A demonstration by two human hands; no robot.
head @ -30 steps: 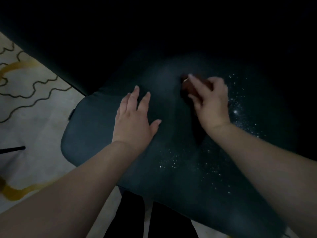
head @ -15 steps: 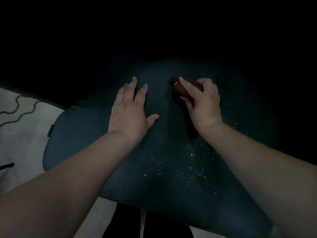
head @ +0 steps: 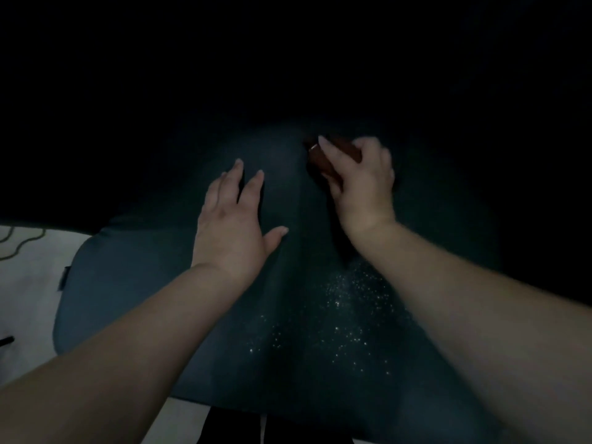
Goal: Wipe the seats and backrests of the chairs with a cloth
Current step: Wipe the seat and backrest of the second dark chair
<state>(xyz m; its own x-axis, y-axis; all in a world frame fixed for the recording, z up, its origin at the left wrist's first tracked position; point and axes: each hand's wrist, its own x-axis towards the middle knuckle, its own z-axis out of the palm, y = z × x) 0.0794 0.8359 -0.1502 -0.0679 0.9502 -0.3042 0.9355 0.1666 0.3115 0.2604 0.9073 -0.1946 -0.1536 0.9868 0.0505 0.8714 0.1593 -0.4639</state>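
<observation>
A dark teal padded chair seat (head: pixel 134 283) fills the middle of the dim view. My left hand (head: pixel 234 219) lies flat on it with fingers spread. My right hand (head: pixel 362 184) grips a bunched reddish-brown cloth (head: pixel 320 160) pressed against the far part of the seat, where it meets the backrest. The backrest itself is lost in darkness above. Small white specks (head: pixel 346 309) are scattered on the seat below my right wrist.
A pale floor (head: pixel 28 309) with a dark wavy line pattern (head: pixel 19 241) shows at the left. Dark trouser legs (head: pixel 234 427) stand at the bottom centre. A thin black bar (head: pixel 6 341) pokes in at the left edge. Everything above is black.
The view has shifted so the seat sits lower and further left. My right hand with the cloth has moved left and farther across the seat, leaving the specks behind it. My left hand stays flat.
</observation>
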